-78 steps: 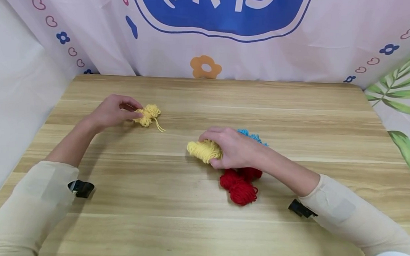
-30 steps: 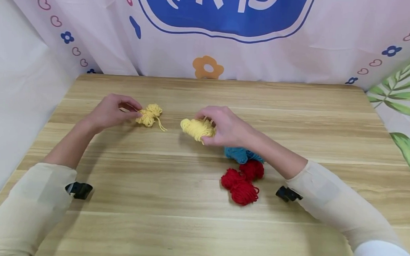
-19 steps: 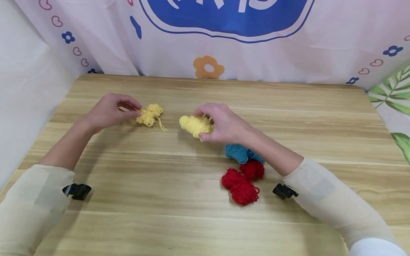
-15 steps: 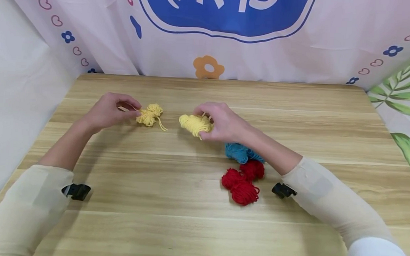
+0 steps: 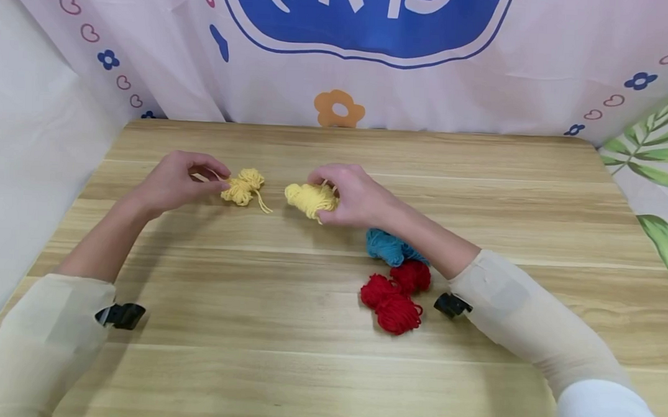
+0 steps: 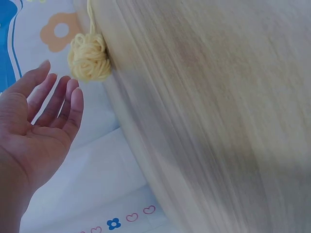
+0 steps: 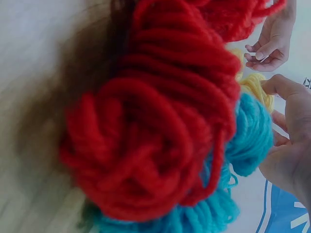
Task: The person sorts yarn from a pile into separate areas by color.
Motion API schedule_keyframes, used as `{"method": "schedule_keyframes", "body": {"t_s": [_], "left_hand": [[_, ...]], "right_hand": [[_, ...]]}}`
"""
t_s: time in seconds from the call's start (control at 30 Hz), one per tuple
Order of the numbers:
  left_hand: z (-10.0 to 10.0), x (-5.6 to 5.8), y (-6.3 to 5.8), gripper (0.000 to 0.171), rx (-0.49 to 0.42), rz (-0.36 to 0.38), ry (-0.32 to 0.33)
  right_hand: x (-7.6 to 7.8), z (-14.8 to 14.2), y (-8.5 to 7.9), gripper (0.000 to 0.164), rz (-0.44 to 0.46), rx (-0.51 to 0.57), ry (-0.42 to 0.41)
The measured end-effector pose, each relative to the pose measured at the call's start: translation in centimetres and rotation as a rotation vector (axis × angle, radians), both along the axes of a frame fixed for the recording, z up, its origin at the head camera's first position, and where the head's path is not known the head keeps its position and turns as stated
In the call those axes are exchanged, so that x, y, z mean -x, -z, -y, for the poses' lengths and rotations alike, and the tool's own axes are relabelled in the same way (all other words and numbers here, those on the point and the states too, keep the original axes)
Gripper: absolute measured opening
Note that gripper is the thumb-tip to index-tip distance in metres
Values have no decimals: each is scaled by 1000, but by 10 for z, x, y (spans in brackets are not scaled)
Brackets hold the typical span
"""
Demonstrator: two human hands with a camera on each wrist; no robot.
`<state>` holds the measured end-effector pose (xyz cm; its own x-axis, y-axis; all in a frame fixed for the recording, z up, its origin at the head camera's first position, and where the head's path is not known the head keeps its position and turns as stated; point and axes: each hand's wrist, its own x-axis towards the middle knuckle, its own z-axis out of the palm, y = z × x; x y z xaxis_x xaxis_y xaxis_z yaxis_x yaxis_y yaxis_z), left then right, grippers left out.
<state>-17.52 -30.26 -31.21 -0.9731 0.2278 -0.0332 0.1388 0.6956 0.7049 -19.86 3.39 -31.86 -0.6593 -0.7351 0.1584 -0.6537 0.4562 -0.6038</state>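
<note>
Red yarn (image 5: 395, 307) sits on the wood surface (image 5: 221, 353) as a few lumpy lobes packed together; everything else referenced to it. Blue yarn (image 5: 388, 247): directly behind the red, looks in contact, partly under the right forearm. Right hand (image 5: 361, 198): behind the red yarn and a bit left, past the blue. Its fingers (image 5: 325, 171) curl around a plump yellow bundle (image 5: 305, 198), thumb on the near side; grip is on the bundle's right end, other end pokes out leftward. Can't tell if that bundle touches the surface; a shadow lies beside it. Left hand (image 5: 179, 183): far left of the red yarn and further back. Its fingers (image 6: 57, 97) are relaxed, slightly bent, small gaps between them, pinching nothing. Their tips sit right at the left end of a tied yellow bundle (image 5: 239, 191); can't tell whether they touch. That bundle lies left of and behind the red yarn, pinched in at the middle, with a loose tail (image 5: 264, 203) on the side toward the red. Left sleeve (image 5: 48, 333), beige, is well left of the red yarn; right sleeve (image 5: 536, 323), also beige, is to its right. Printed cloth (image 5: 272, 87) hangs well behind it.
</note>
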Motion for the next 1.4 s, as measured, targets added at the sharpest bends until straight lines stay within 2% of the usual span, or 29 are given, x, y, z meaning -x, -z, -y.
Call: {"method": "schedule_keyframes", "body": {"t_s": [0.23,0.67,1.03,1.4], "left_hand": [[-3,-1,-2,23,-17,-3,24],[-11,-6,-5,23,-9,5,59],[-15,-11,-5,25,-23,-7,133],[-20,-14,-5,24,-47,-19,157]], "right_hand": [[5,6,3,38,-2,-21,19],[14,20,8,36,45,-43,31],[23,32,11,39,44,-61,32],[27,42,11,39,51,-78,25]]}}
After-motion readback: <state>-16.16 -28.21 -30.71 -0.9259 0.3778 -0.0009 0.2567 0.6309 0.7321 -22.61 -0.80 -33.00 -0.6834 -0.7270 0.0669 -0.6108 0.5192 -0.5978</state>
